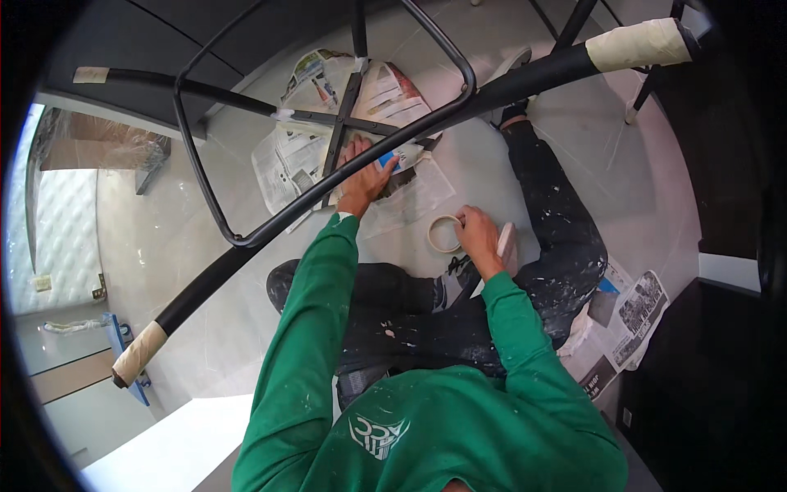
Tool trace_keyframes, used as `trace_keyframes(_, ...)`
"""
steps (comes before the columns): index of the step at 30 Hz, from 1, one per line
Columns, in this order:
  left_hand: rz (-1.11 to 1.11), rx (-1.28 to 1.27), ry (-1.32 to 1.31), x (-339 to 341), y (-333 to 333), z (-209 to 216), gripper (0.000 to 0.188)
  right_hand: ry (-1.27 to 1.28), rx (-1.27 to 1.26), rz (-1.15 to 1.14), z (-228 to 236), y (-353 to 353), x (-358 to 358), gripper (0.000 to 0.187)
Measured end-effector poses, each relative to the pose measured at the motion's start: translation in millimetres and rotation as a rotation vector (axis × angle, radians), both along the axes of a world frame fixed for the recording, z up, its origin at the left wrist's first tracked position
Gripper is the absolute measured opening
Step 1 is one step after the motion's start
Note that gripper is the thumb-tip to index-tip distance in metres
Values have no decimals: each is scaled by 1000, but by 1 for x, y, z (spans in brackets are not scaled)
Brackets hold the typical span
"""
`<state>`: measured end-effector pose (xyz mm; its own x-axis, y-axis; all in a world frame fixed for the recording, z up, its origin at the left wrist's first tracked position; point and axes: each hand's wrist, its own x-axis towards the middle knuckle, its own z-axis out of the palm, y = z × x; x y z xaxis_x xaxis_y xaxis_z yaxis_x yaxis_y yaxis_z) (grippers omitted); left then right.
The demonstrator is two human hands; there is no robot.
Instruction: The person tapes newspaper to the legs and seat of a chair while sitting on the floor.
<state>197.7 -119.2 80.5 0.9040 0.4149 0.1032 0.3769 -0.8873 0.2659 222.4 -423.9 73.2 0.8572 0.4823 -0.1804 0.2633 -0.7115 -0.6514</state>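
Note:
An upturned black metal stool [344, 176] stands before me, its seat wrapped in newspaper [283, 164] and its leg ends covered with cream tape [639, 45]. My left hand [365, 176] reaches beneath a slanting leg and lies with fingers stretched out on the newspaper, beside the crossed bars under the seat. A small blue and white printed piece shows next to its fingers. Lower and to the right, my right hand [479, 236] is closed on the edge of a roll of masking tape [443, 234], held just above my shoe.
More newspaper [635, 320] lies on the floor at my right. Another black-legged piece of furniture [648, 98] stands at the far right. Dark cabinets [164, 41] line the far left, and a plastic-wrapped quilted white panel [61, 238] is at the left. My legs are folded around the work.

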Motion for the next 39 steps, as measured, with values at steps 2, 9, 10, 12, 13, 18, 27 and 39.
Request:
trace_keyframes(2, -28, 1, 36, 0, 16, 1, 88, -14, -27, 21, -1, 6, -1, 16)
trace_keyframes(9, 31, -170, -438, -53, -27, 32, 44, -31, 177, -20, -14, 6, 4, 45)
trace_keyframes(10, 99, -267, -473, -80, -38, 37, 36, -34, 291, -52, -16, 8, 7, 52)
trace_keyframes(12, 344, -474, -522, -138, -46, 33, 35, 66, 426, -183, 3, 18, 26, 68)
trace_keyframes(13, 491, -581, -514, -163, -42, 33, 38, 61, 478, -222, 23, 23, 36, 68)
trace_keyframes(18, 455, -430, -828, -179, -5, 89, 52, -8, 894, -219, 116, 69, 99, 57)
trace_keyframes(27, 364, -964, -1111, -138, 28, 114, 32, 537, 1337, -198, 126, 125, 153, 18)
trace_keyframes(39, 528, -706, -1522, -112, 40, 208, 30, 623, 1483, -279, 157, 114, 112, 14)
